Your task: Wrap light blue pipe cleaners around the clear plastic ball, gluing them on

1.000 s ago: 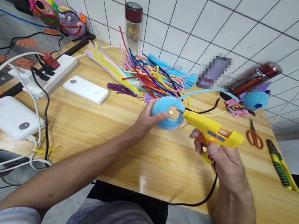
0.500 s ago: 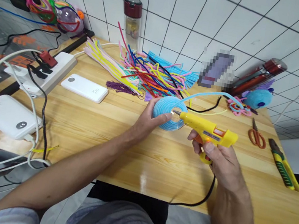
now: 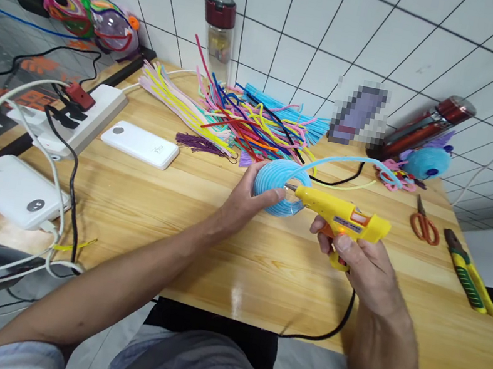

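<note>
Wrapped around a clear round form, a coil of light-blue pipe cleaner [image 3: 272, 179] is in my left hand [image 3: 249, 194], thumb across its front. One loose blue end arcs up and to the right. My right hand [image 3: 364, 262] grips a yellow hot glue gun [image 3: 333, 207] by its handle, fingers at the trigger. The gun's metal nozzle points left and meets or nearly meets the coil beside my left thumb; I cannot tell whether it touches. A small orange light glows on the gun. Its black cord hangs down over the table edge.
A heap of coloured pipe cleaners [image 3: 257, 123] lies behind my hands. White power banks [image 3: 139, 144] and a power strip [image 3: 81, 117] with cables are at the left. Scissors [image 3: 425, 222], pliers [image 3: 464, 274] and a red flask [image 3: 421, 129] lie at the right. A bottle [image 3: 218, 33] stands against the tiled wall.
The blue coil and my left hand have shifted very slightly to the right in view. The glue gun stays at the same spot by the coil, still held.
</note>
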Demonstrator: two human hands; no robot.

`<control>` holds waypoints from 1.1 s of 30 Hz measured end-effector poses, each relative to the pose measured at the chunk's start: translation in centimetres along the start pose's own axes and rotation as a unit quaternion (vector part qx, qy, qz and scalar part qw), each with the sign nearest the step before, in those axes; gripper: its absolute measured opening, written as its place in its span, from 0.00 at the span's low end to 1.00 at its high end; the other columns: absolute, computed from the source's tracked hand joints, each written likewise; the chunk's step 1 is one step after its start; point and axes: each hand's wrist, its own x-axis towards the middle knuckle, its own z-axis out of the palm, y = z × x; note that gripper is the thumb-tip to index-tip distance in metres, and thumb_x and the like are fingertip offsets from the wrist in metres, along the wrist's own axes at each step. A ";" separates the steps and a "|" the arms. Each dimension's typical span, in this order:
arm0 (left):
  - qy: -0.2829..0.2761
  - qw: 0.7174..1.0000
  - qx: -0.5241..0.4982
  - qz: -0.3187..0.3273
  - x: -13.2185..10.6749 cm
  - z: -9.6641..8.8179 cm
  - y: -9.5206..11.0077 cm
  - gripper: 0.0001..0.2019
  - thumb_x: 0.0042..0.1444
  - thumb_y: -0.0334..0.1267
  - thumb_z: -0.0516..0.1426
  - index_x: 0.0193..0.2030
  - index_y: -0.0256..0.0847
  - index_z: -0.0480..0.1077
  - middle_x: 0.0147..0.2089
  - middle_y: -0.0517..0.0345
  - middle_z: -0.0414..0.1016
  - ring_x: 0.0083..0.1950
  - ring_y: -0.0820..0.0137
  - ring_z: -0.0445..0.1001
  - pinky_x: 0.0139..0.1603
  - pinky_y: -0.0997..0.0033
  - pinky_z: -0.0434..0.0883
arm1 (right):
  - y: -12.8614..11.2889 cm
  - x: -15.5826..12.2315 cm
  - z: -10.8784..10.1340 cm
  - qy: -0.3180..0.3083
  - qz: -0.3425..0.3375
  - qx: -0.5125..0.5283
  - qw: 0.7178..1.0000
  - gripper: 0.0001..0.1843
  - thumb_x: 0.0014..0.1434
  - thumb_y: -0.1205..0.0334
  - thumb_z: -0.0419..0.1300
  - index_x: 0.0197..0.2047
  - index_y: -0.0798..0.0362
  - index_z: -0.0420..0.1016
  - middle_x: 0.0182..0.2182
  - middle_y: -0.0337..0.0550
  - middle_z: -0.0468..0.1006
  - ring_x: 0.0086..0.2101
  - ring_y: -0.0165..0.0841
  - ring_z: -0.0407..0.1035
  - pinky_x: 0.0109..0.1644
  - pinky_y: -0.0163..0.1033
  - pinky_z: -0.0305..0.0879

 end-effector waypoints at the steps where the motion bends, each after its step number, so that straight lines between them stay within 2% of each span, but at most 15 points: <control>1: 0.001 1.000 0.000 -0.001 0.0 0.0 0.0 0.35 0.55 0.55 0.69 0.64 0.43 0.66 0.60 0.49 0.76 0.60 0.56 0.75 0.63 0.54 0.73 | 0.0 0.0 0.0 0.003 0.002 -0.001 1.000 0.23 0.69 0.36 0.63 0.37 0.48 0.78 0.43 0.45 0.81 0.34 0.34 0.65 0.37 0.42 0.63; 8: 0.000 1.000 0.008 -0.001 -0.1 0.0 0.0 0.34 0.55 0.56 0.69 0.63 0.44 0.66 0.60 0.49 0.76 0.60 0.56 0.75 0.63 0.54 0.73 | 0.1 0.0 0.0 0.011 0.008 -0.006 1.000 0.24 0.67 0.34 0.64 0.39 0.48 0.80 0.42 0.46 0.81 0.32 0.34 0.65 0.35 0.42 0.64; 15: -0.011 0.999 0.023 -0.028 0.0 -0.2 -0.4 0.35 0.55 0.55 0.68 0.64 0.43 0.66 0.60 0.48 0.77 0.61 0.54 0.76 0.64 0.53 0.72 | -0.3 -0.3 -0.5 0.042 0.000 0.038 0.998 0.23 0.65 0.36 0.67 0.47 0.48 0.83 0.40 0.45 0.82 0.31 0.35 0.66 0.33 0.42 0.65; 20: -0.021 0.988 0.124 -0.086 -0.3 -0.1 -0.3 0.36 0.54 0.54 0.68 0.65 0.39 0.66 0.60 0.44 0.77 0.58 0.51 0.77 0.62 0.48 0.74 | -0.7 -0.5 -1.2 0.064 -0.008 0.087 0.994 0.19 0.65 0.41 0.68 0.46 0.48 0.83 0.41 0.46 0.82 0.33 0.36 0.69 0.36 0.43 0.66; 23: -0.020 0.977 0.190 -0.093 -0.6 0.0 -0.1 0.34 0.55 0.56 0.67 0.62 0.39 0.68 0.58 0.43 0.78 0.57 0.50 0.77 0.62 0.44 0.74 | -0.8 -0.5 -1.4 0.059 0.007 0.080 0.995 0.21 0.65 0.40 0.68 0.45 0.49 0.83 0.42 0.48 0.82 0.33 0.36 0.69 0.37 0.44 0.67; 25: -0.022 0.974 0.217 -0.068 -0.6 -0.1 -0.1 0.32 0.57 0.57 0.66 0.61 0.39 0.69 0.58 0.42 0.78 0.60 0.48 0.76 0.65 0.42 0.72 | -0.9 -0.5 -1.5 0.056 0.016 0.064 0.996 0.24 0.63 0.36 0.69 0.45 0.50 0.83 0.42 0.49 0.83 0.33 0.36 0.69 0.37 0.44 0.68; 29: -0.030 0.960 0.275 0.050 -0.4 -0.6 -0.6 0.30 0.61 0.53 0.63 0.65 0.39 0.68 0.69 0.40 0.72 0.72 0.48 0.68 0.77 0.43 0.63 | -0.8 -0.2 -1.5 0.038 0.025 0.038 0.998 0.25 0.64 0.35 0.68 0.45 0.51 0.82 0.41 0.48 0.82 0.33 0.35 0.69 0.37 0.43 0.68; 33: -0.048 0.950 0.296 0.082 -0.1 -1.0 -0.9 0.33 0.67 0.54 0.58 0.73 0.39 0.62 0.75 0.39 0.66 0.76 0.50 0.64 0.80 0.45 0.59 | -0.4 -0.1 -1.5 0.022 0.036 0.010 0.999 0.26 0.66 0.34 0.66 0.44 0.51 0.82 0.41 0.47 0.81 0.34 0.36 0.69 0.38 0.43 0.67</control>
